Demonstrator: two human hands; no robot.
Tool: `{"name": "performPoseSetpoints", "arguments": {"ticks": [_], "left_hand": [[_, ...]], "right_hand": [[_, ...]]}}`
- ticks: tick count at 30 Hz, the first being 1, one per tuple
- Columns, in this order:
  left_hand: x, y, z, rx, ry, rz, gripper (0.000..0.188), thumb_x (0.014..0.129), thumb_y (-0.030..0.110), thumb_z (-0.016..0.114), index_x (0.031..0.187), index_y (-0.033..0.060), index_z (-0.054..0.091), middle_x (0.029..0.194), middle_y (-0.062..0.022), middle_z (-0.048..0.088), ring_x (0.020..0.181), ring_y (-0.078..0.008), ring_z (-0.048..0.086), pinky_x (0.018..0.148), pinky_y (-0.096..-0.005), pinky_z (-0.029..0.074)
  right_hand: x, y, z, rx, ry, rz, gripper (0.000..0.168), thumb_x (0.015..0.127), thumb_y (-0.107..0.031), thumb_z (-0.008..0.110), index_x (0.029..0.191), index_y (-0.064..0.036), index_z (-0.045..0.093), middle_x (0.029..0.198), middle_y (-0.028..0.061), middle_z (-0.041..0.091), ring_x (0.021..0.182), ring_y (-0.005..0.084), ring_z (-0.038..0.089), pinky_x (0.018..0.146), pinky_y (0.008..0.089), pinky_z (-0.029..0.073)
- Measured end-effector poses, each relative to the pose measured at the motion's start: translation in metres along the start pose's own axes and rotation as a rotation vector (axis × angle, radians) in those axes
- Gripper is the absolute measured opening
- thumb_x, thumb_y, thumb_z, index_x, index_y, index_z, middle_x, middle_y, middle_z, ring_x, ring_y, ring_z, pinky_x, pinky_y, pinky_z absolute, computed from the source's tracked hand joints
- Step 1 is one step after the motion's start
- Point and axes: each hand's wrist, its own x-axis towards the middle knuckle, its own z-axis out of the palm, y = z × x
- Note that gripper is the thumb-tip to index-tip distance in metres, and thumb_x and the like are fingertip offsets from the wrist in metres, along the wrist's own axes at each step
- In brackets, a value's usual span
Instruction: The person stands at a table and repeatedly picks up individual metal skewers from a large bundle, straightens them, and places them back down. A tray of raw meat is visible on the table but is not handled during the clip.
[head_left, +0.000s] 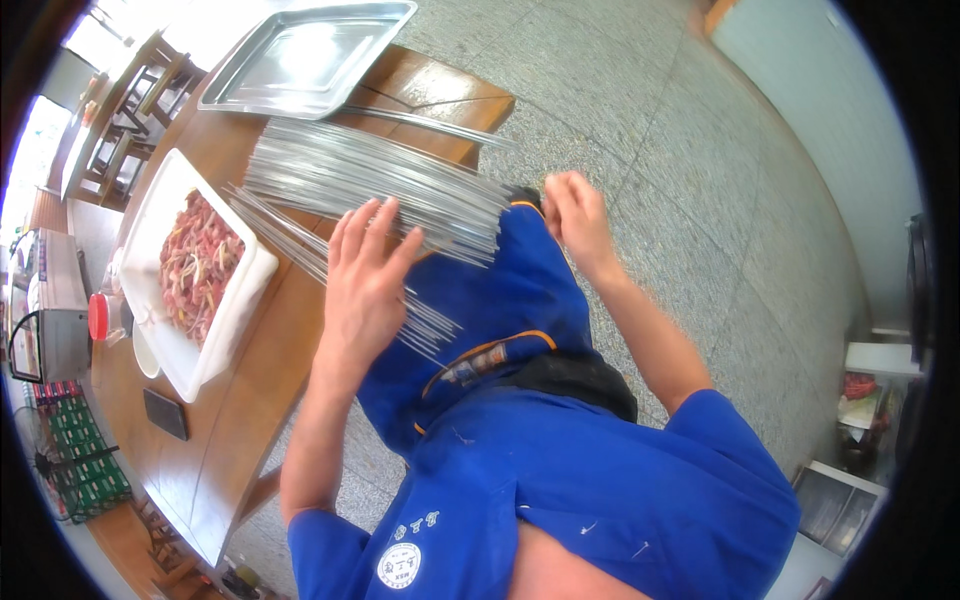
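A broad pile of thin metal skewers (375, 180) lies across the wooden table's edge and sticks out over the person's blue-clad lap. My left hand (369, 277), fingers spread and back upward, rests over a smaller separate bunch of skewers (429, 322); whether it touches the larger pile too, I cannot tell. To the right of the skewer ends, my right hand (574, 214) is held above the knee with its fingers curled; whether anything is inside them is hidden. Sliced raw meat (199, 266) with pale strips fills part of a white plastic tub (251, 289) on the left.
An empty steel tray (352, 67) lies at the table's far end, beside a few loose skewers (442, 129). Near the tub are a red-lidded jar (99, 316) and a dark phone-like object (166, 414). The wooden table (225, 442) runs along the left; stools (124, 161) stand beyond.
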Motion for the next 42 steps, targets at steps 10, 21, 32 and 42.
{"name": "performPoseSetpoints", "arguments": {"ticks": [10,21,32,42], "left_hand": [[-0.008,-0.003,-0.003,-0.003,-0.027,-0.018,0.058,0.078,-0.014,0.064,0.129,0.0090,0.079,0.157,-0.0150,0.059,0.149,-0.0375,0.050,0.123,-0.0526,0.041],[-0.015,-0.006,-0.003,-0.043,-0.020,-0.016,0.058,0.077,-0.014,0.063,0.129,0.0068,0.078,0.157,-0.0151,0.059,0.149,-0.0378,0.050,0.122,-0.0521,0.042],[-0.006,-0.003,-0.010,-0.048,-0.017,0.012,0.056,0.079,-0.014,0.063,0.130,0.0048,0.076,0.156,-0.0147,0.060,0.148,-0.0380,0.050,0.122,-0.0526,0.043],[-0.002,-0.002,-0.002,-0.135,0.014,0.032,0.050,0.077,-0.014,0.067,0.123,0.0022,0.077,0.154,-0.0155,0.062,0.147,-0.0391,0.053,0.118,-0.0525,0.048]], "right_hand": [[-0.090,-0.008,0.039,0.202,-0.349,0.244,0.022,0.112,-0.025,0.064,0.103,-0.005,0.067,0.081,0.0017,0.068,0.062,0.0057,0.058,0.054,0.0220,0.044],[-0.095,-0.012,0.063,0.432,-0.341,0.379,0.022,0.112,-0.023,0.063,0.104,-0.004,0.069,0.083,0.0030,0.070,0.059,0.0054,0.059,0.048,0.0203,0.041],[-0.122,-0.043,0.070,0.311,-0.386,0.209,0.015,0.113,-0.016,0.062,0.107,-0.003,0.063,0.081,0.0005,0.064,0.062,0.0037,0.055,0.053,0.0211,0.043],[-0.127,-0.048,0.058,0.234,-0.549,0.101,0.017,0.115,-0.018,0.059,0.114,-0.002,0.065,0.083,0.0010,0.066,0.066,0.0044,0.058,0.059,0.0202,0.047]]}}
